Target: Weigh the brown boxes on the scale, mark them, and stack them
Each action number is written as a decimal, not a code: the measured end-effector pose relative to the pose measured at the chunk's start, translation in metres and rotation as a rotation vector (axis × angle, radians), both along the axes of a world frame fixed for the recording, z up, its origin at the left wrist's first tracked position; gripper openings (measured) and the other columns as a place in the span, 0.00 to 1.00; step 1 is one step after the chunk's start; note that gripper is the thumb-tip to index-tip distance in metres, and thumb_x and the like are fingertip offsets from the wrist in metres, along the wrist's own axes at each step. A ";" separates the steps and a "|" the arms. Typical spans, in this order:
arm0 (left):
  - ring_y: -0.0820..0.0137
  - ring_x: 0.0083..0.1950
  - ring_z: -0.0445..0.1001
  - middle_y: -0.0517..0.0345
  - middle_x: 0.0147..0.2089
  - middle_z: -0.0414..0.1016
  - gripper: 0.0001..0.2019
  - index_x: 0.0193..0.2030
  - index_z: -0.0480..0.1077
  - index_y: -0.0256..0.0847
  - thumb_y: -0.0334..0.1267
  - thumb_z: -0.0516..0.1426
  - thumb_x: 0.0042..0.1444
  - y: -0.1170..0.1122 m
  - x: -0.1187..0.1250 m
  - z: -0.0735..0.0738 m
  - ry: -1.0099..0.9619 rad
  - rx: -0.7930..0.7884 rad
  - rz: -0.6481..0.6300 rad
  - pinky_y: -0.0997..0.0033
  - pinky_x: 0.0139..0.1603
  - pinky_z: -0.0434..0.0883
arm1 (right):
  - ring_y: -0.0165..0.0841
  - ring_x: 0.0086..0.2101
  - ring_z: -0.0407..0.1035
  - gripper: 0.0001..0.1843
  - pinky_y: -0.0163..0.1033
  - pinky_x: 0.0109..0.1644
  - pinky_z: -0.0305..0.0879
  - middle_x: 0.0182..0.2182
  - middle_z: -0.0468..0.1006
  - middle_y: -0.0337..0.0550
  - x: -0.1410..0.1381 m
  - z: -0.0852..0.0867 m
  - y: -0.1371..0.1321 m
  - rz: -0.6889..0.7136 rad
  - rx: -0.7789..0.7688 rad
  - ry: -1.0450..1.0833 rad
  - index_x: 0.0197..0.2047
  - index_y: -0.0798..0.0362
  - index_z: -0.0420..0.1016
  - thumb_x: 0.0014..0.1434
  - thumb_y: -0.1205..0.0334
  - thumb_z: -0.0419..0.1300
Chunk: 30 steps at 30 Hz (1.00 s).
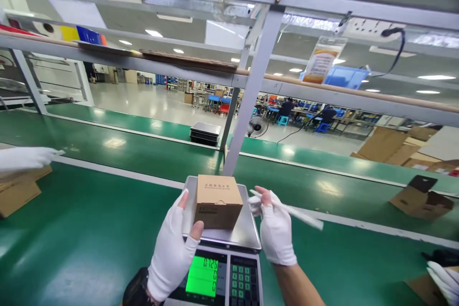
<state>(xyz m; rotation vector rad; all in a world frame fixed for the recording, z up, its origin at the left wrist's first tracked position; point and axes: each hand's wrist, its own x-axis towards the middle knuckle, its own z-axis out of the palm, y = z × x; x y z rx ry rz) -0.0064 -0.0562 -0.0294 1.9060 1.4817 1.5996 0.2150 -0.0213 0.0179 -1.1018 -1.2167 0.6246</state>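
Observation:
A closed brown cardboard box (218,203) with printing on its lid stands on the metal pan (247,234) of a weighing scale. My left hand (174,246), in a white glove with bare thumb and fingertip, is open at the box's left side, thumb and fingers apart; I cannot tell if it touches the box. To the right of the pan, my gloved right hand (275,224) is closed around a slim white stick (304,216) that slants down to the right. The scale's green lit display (202,275) reads about 0.726, with a keypad (244,281) beside it.
Another person's gloved hand (28,158) is over cartons (21,191) at the left; another glove (442,279) shows at lower right. An open carton (421,201) lies on the green bench (107,210). A metal post (253,91) rises behind the scale, near a dark stacked device (205,134).

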 end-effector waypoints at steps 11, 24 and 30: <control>0.57 0.59 0.69 0.46 0.59 0.69 0.20 0.58 0.65 0.39 0.42 0.56 0.60 0.014 0.003 0.010 0.355 0.358 0.157 0.54 0.55 0.73 | 0.34 0.29 0.69 0.17 0.35 0.35 0.62 0.27 0.75 0.41 -0.044 0.066 0.066 0.224 -0.093 -0.729 0.29 0.53 0.70 0.65 0.53 0.51; 0.56 0.58 0.69 0.45 0.59 0.69 0.20 0.58 0.65 0.40 0.41 0.56 0.60 0.016 0.005 0.003 0.301 0.367 0.166 0.54 0.54 0.73 | 0.36 0.33 0.72 0.17 0.35 0.39 0.63 0.30 0.78 0.46 -0.052 0.063 0.076 0.145 -0.140 -0.836 0.27 0.53 0.71 0.65 0.58 0.51; 0.56 0.58 0.69 0.46 0.59 0.69 0.20 0.58 0.65 0.40 0.41 0.56 0.60 0.017 0.006 0.001 0.299 0.368 0.166 0.53 0.53 0.74 | 0.36 0.33 0.72 0.17 0.35 0.38 0.63 0.30 0.78 0.46 -0.053 0.062 0.076 0.092 -0.166 -0.828 0.27 0.53 0.72 0.65 0.57 0.51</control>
